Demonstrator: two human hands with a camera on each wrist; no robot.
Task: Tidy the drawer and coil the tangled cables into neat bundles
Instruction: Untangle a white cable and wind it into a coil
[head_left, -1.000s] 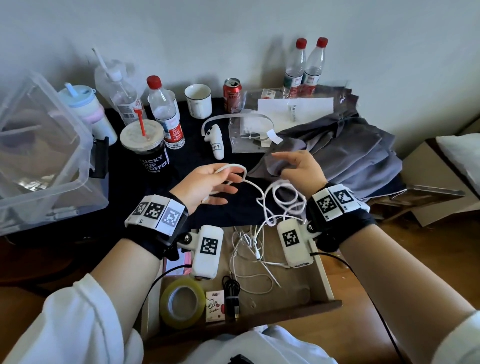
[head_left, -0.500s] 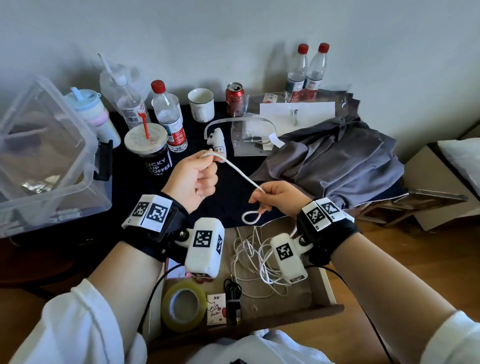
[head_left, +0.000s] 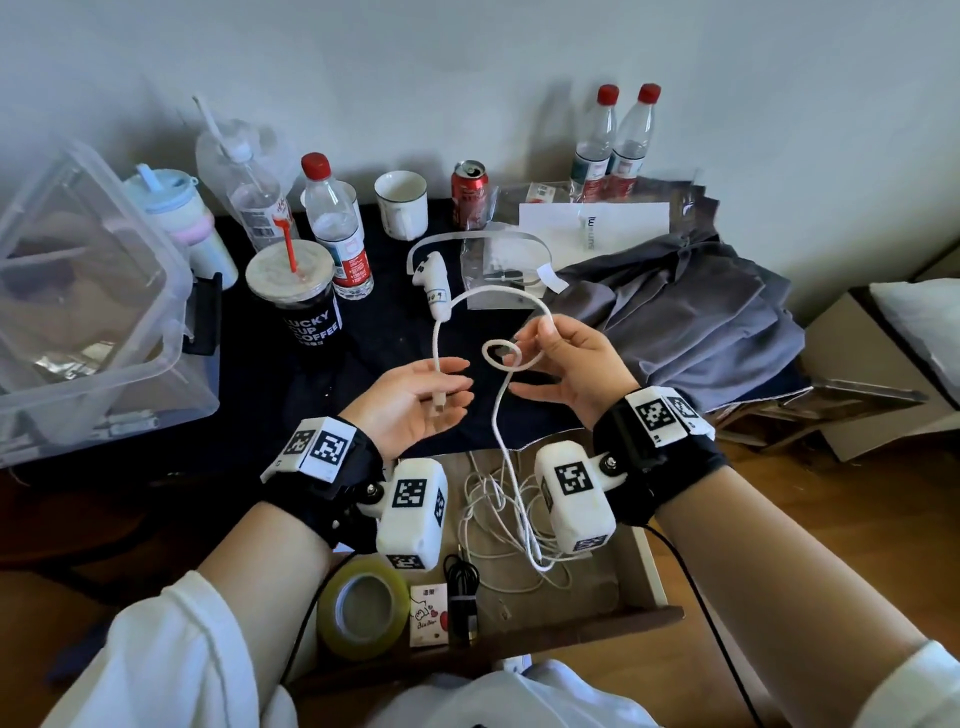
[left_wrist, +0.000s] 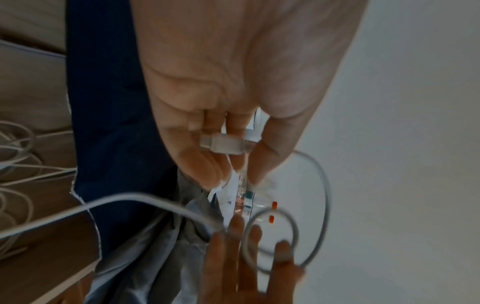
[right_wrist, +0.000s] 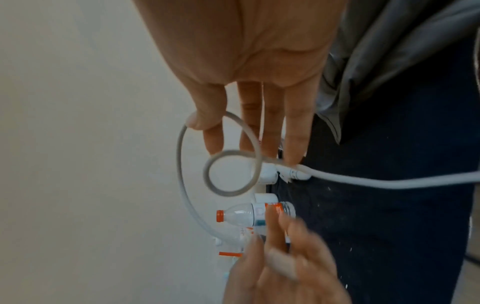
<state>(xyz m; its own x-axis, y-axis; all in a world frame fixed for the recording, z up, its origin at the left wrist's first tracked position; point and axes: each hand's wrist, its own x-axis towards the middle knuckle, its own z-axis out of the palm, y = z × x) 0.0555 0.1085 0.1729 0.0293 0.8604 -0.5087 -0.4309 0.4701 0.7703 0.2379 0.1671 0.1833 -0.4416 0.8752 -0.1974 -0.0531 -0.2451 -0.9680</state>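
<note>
Half a second ago the left hand (head_left: 415, 400) was a fist round the thick white charging cable (head_left: 498, 410), stretched taut to the right hand (head_left: 566, 369). Now the left hand lies palm up with fingers loosely spread, the cable's plug end resting across them under the thumb. The right hand has risen and pinches the cable between thumb and forefinger, the other fingers fanned out; the small loop that hung below it now sits at its fingertips, and a wide arch of cable joins the two hands. From the loop the cable drops into the open wooden drawer (head_left: 652, 566), onto a tangle of thin white cables (head_left: 491, 525) that lies as before.

The hands hover over a table under a dark blue cloth (head_left: 260, 395), against a pale plain wall; wood flooring shows at the right.

In the drawer's front lie a roll of yellowish clear tape (head_left: 363, 608), a small white card packet (head_left: 428, 616) and a bundled black cable (head_left: 462, 592). On the cloth stand a clear plastic storage box (head_left: 93, 332), a black lidded coffee cup with a red straw (head_left: 296, 301), red-capped water bottles (head_left: 337, 228), a white mug (head_left: 401, 210), a red drinks can (head_left: 469, 192) and a heap of grey cloth (head_left: 691, 317). The wrist-worn camera units hide part of the drawer.
</note>
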